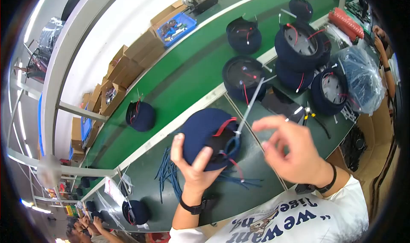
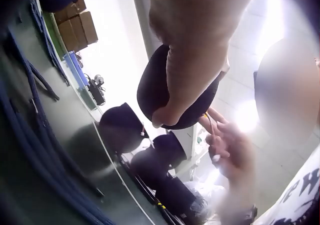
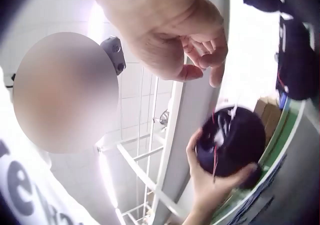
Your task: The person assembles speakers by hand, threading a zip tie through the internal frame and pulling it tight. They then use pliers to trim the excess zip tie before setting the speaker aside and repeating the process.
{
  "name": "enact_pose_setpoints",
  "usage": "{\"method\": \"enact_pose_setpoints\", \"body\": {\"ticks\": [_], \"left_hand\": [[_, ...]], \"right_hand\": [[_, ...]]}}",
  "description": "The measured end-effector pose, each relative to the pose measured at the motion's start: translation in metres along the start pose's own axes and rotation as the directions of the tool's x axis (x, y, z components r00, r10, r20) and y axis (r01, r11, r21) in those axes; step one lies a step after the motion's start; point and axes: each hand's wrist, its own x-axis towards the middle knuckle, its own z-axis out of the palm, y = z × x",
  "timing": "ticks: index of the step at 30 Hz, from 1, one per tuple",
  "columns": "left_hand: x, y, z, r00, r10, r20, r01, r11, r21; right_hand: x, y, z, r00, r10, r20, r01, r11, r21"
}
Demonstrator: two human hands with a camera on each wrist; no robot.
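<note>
My left hand [image 1: 194, 168] grips a round, dark navy fabric-covered housing [image 1: 198, 125] from below and the side, raised over the bench. Its hollow side faces my right hand and shows red wires [image 1: 225, 127] and a loop of blue cord [image 1: 232, 146]. A pale cable tie [image 1: 249, 108] stands up out of that loop. My right hand [image 1: 294, 151] hovers just right of the housing, apart from it, with its fingers loosely bent and nothing between them. In the right wrist view the held housing [image 3: 242, 145] sits between the left thumb and fingers.
Several similar housings [image 1: 299, 44] stand stacked at the right. Near them lie cutters [image 1: 306, 113] and a clear plastic bag [image 1: 361, 78]. Blue cords [image 1: 166, 172] lie on the bench under the left hand. A green belt [image 1: 179, 83] runs behind, with one housing [image 1: 141, 116] on it.
</note>
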Motion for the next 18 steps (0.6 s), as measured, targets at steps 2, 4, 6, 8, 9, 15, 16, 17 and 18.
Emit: {"method": "enact_pose_setpoints", "body": {"ticks": [2,4,6,8,9,15,16,17,18], "left_hand": [[0.018,-0.014,0.001,0.993,-0.118,-0.008,0.118,0.993,-0.013],[0.032,-0.040,0.013,0.959,-0.284,-0.022,0.284,0.959,-0.007],[0.047,-0.080,0.035,0.911,-0.411,-0.036,0.411,0.912,-0.016],[0.055,-0.127,0.068,0.860,-0.507,-0.057,0.507,0.862,-0.016],[0.057,-0.148,0.083,0.839,-0.539,-0.072,0.541,0.841,0.004],[0.056,-0.208,0.103,0.818,-0.571,0.072,0.572,0.795,-0.204],[0.061,-0.193,0.081,0.850,-0.520,0.085,0.525,0.850,-0.041],[0.060,-0.183,0.058,0.824,-0.545,0.156,0.552,0.834,-0.001],[0.059,-0.170,0.036,0.824,-0.555,0.114,0.549,0.832,0.082]], "right_hand": [[0.026,0.000,-0.023,0.990,-0.059,-0.130,0.046,0.994,-0.103],[0.065,0.008,-0.035,0.973,-0.136,-0.188,0.101,0.978,-0.184],[0.124,0.026,-0.042,0.971,-0.201,-0.129,0.114,0.865,-0.489],[0.202,0.042,-0.036,0.992,0.063,-0.113,-0.123,0.737,-0.664],[0.240,0.059,-0.030,0.974,0.188,-0.127,-0.221,0.663,-0.715],[0.314,0.179,-0.014,0.900,0.154,-0.408,-0.436,0.305,-0.846],[0.313,0.175,-0.016,0.919,0.149,-0.366,-0.395,0.297,-0.869],[0.323,0.186,-0.016,0.903,0.193,-0.383,-0.422,0.241,-0.874],[0.324,0.186,-0.013,0.912,0.159,-0.378,-0.406,0.230,-0.884]]}}
